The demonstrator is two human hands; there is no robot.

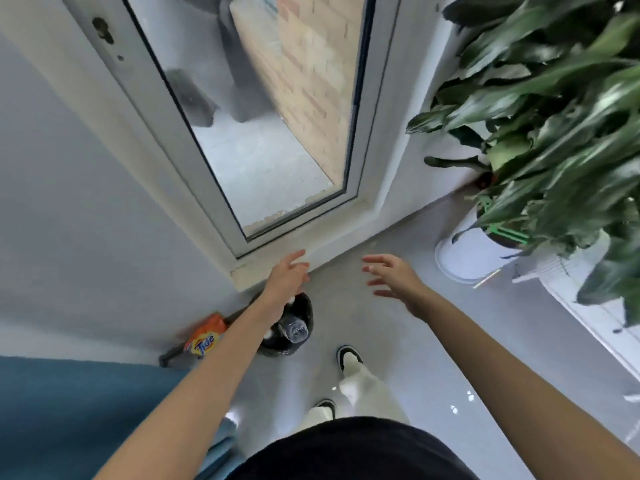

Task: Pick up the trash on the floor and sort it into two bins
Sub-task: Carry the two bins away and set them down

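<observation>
Head view: left hand (287,277), right hand (396,280), fingers (375,259) spread, empty (clear plastic bottle (295,329) in round bin (309,308)).

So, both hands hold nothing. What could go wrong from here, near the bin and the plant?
1. The bottle lies high in the black-lined bin, near its rim, so more trash dropped in may slide out.
2. The shoe stands close to that bin, and a careless step could knock it over.
3. The leaves of the plant hang near the right hand, so a wide swing might brush them.
</observation>
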